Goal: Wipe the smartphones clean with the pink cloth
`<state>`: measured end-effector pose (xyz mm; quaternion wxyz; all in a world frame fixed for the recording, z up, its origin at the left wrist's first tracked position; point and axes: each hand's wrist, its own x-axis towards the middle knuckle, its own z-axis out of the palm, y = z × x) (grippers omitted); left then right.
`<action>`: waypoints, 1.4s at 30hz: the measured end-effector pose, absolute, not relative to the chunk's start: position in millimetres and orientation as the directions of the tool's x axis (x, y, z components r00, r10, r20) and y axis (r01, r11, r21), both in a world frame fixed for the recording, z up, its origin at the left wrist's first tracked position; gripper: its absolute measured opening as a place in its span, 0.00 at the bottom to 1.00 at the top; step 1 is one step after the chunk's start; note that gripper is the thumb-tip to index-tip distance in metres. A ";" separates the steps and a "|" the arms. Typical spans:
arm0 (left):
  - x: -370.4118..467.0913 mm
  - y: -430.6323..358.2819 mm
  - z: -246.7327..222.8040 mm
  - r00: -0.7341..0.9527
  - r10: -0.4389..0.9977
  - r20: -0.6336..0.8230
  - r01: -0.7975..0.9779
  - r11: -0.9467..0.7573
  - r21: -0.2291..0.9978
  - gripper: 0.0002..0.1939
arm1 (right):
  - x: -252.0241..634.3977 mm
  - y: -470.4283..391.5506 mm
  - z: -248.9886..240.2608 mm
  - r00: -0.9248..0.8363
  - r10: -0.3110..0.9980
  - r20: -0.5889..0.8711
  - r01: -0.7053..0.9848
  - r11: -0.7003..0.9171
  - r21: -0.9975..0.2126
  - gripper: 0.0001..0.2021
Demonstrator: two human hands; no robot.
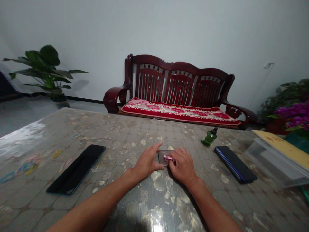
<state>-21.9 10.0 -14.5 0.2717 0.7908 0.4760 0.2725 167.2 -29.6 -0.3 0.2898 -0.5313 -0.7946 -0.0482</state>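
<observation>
Small flat rectangular piece [161, 157], greyish, dark-rimmed, on the patterned table [116, 138], its right end hidden by the right hand [182, 166]. Pink-and-white wad [169, 158], partly covered, pinched in that hand's fingers; left hand's [147, 161] thumb and fingers spread around the left end.

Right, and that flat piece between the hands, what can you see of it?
The flat piece is small, thin and rectangular, grey-brown, with a paler near edge; its material is unclear. It lies flat on the table. The left hand spreads around its left end, thumb at the near edge. The right hand holds a crumpled pink-and-white scrap against its face, hiding the right end.
</observation>
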 end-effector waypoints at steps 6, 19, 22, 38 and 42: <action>-22.7 12.7 -18.5 0.402 0.892 0.208 0.579 -0.424 0.696 0.49 | 160.3 -35.8 1.2 -0.354 0.805 0.476 0.826 0.508 -0.244 0.05; -23.1 10.7 -12.6 0.409 0.892 0.193 0.582 -0.418 0.698 0.48 | 164.5 -43.0 1.2 -0.331 0.809 0.486 0.828 0.496 -0.262 0.06; -23.0 10.3 -12.2 0.409 0.894 0.185 0.594 -0.415 0.690 0.49 | 162.3 -41.9 1.4 -0.315 0.814 0.488 0.848 0.472 -0.239 0.06; -22.1 9.2 -7.7 0.412 0.898 0.157 0.617 -0.401 0.677 0.48 | 174.6 -44.1 -0.7 -0.313 0.816 0.486 0.860 0.461 -0.221 0.05; -22.5 8.6 -6.9 0.409 0.900 0.150 0.622 -0.395 0.676 0.48 | 179.4 -41.7 0.2 -0.301 0.819 0.489 0.885 0.431 -0.178 0.04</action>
